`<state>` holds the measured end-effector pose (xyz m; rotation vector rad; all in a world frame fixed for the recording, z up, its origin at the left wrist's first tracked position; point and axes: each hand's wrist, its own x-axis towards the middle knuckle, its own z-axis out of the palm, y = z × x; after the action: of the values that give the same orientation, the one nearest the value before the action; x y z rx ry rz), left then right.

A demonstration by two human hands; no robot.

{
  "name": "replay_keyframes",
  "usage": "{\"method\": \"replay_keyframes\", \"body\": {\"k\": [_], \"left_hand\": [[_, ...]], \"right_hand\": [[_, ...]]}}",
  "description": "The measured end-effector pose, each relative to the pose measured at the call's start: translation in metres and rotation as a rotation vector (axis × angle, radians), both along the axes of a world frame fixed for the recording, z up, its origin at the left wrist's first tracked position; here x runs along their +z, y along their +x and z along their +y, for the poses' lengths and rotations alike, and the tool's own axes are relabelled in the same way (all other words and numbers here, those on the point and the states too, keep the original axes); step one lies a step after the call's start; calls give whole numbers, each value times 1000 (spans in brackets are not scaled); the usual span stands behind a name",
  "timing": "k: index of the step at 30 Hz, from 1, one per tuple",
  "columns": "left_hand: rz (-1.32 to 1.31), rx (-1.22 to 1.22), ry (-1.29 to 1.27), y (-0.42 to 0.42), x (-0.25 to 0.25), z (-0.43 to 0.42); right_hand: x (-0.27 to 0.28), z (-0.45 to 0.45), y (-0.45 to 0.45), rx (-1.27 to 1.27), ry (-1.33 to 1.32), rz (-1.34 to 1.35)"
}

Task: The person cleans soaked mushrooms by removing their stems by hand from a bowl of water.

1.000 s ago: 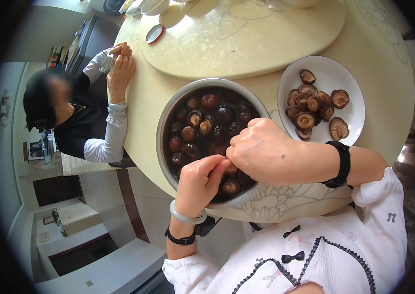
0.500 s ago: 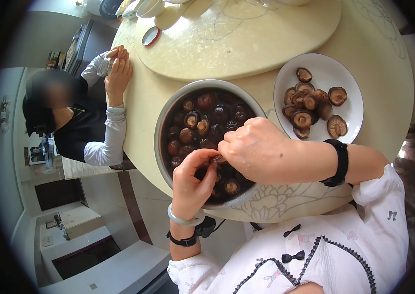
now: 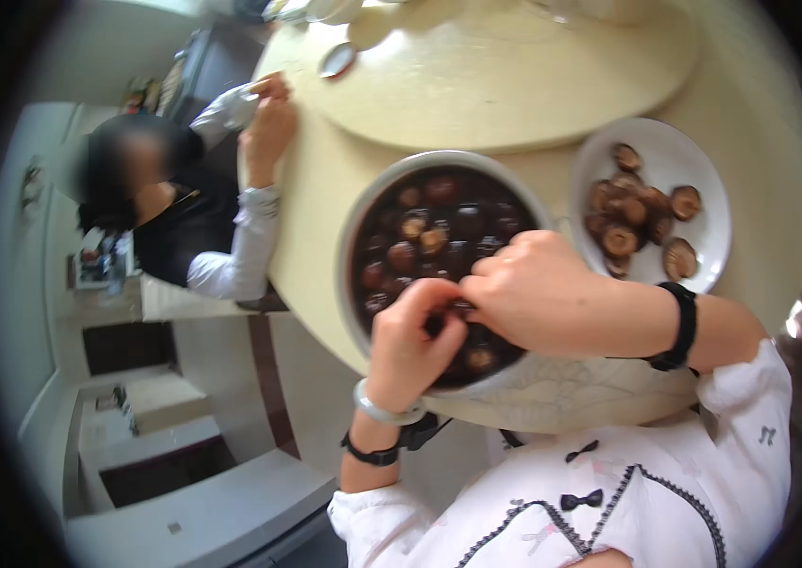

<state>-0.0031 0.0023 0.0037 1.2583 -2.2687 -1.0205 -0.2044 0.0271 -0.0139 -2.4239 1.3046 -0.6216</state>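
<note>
One left hand [image 3: 409, 343] met the right hand [image 3: 538, 295] over a bowl [image 3: 453, 160].
Left pinched a dark mushroom [image 3: 461, 309]; right curled inward, its grip unclear.

likely a home: round table [image 3: 320, 227], mushrooms [image 3: 620, 239]

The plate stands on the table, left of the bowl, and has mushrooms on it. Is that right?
Not quite: the head view shows the plate right of the bowl, beside the right hand. It does stand on the table and has mushrooms on it.
</note>
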Motion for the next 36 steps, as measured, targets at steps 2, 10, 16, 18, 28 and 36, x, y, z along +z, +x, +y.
{"method": "replay_keyframes", "body": {"k": [2,10,16,18,28,36], "left_hand": [[-3,-37,-64,-5,5,1],[59,-136,75,1,-6,-2],[34,-130,54,6,-10,-5],[74,-133,-27,8,-16,-6],[33,-87,63,5,-5,-4],[-7,-66,25,3,1,-1]], "right_hand": [[-1,2,-2,-7,-11,-35],[-2,3,4,-77,-75,-124],[3,2,4,-44,-95,-113],[5,3,3,-26,-86,-118],[4,3,2,-38,-69,-144],[-2,3,2,-44,-42,-68]]}}
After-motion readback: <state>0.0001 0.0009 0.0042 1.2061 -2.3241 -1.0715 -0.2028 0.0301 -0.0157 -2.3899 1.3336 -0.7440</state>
